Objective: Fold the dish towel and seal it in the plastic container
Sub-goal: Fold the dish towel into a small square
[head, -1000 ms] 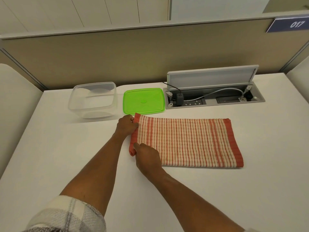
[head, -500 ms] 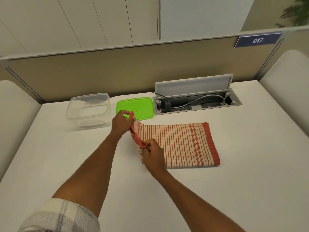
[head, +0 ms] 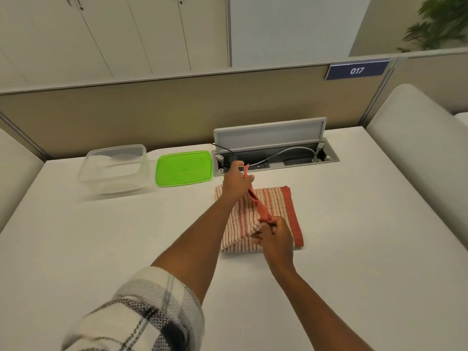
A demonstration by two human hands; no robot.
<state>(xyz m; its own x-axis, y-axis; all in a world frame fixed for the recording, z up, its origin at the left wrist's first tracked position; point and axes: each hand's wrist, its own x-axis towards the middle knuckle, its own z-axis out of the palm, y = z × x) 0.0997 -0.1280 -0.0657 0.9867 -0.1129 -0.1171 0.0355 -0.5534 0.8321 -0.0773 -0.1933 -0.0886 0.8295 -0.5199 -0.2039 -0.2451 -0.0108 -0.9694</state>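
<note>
A red-and-white striped dish towel (head: 283, 206) lies on the white table, its left end lifted and carried over the rest. My left hand (head: 236, 182) pinches the far corner of that lifted red edge. My right hand (head: 277, 239) pinches the near corner, just above the towel's front edge. The clear plastic container (head: 114, 168) stands open and empty at the back left. Its green lid (head: 183, 168) lies flat beside it, to its right and left of my left hand.
An open cable tray (head: 276, 158) with a raised grey flap and cables sits in the table behind the towel. A beige partition runs along the back edge. Padded white chair backs stand at the far left and right sides.
Both hands have lifted the towel's left edge and swept it rightward over the towel, which now shows about half its earlier length. The view has also tilted up.
</note>
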